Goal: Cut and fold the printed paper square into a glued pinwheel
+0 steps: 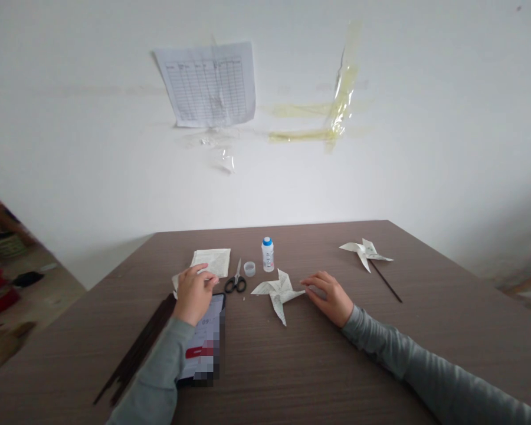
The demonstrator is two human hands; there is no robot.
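Note:
My left hand (197, 294) hovers over the top of a phone (202, 342), its fingers loosely bent and apart, with nothing visible in them. Just beyond it lies a stack of paper squares (212, 260). A bundle of thin dark sticks (137, 348) runs beside my left forearm. In the middle of the table is a folded paper pinwheel (278, 293) without a stick. My right hand (330, 297) is at this pinwheel's right tip, fingers curved and thumb apart; whether it touches the tip I cannot tell.
Black-handled scissors (235, 283), a small clear cup (249, 269) and a white bottle with a blue cap (268, 255) stand toward the back. At the right lies another pinwheel (365, 252) on a dark stick. A wall with a taped sheet (207, 85) rises behind the table.

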